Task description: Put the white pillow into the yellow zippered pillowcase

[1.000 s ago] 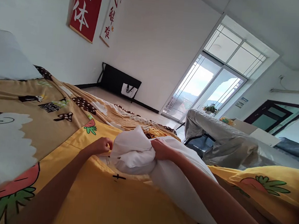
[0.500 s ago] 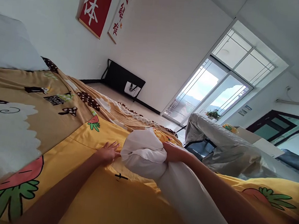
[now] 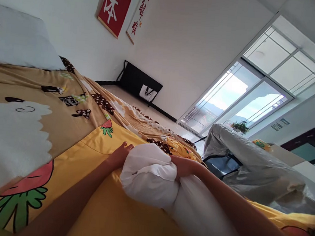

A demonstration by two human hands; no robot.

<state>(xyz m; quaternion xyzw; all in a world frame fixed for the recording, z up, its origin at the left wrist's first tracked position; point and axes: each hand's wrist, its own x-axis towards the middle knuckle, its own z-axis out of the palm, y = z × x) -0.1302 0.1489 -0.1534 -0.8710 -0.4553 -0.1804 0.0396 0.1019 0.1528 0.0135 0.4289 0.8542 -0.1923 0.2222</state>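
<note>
Reaching the left edge of the white cloth bundle [image 3: 148, 181], the left hand [image 3: 121, 154] had left its spread pose on the yellow carrot-print cover [image 3: 102, 208], so the bundle sat between both hands. The right hand's [image 3: 184, 168] fingers clamped its folds; the left's grip could not be told. Puffy, rounded cloth met smooth, flatter fabric.

- Pale wall [image 3: 66, 25] with a red scroll [image 3: 116, 9]
- Glass doors [image 3: 236, 99] bright with daylight
- Shiny floor [image 3: 123, 93] beside a black panel [image 3: 135, 77]
- Plastic-draped furniture [image 3: 268, 171], dark chair [image 3: 221, 164] alongside
</note>
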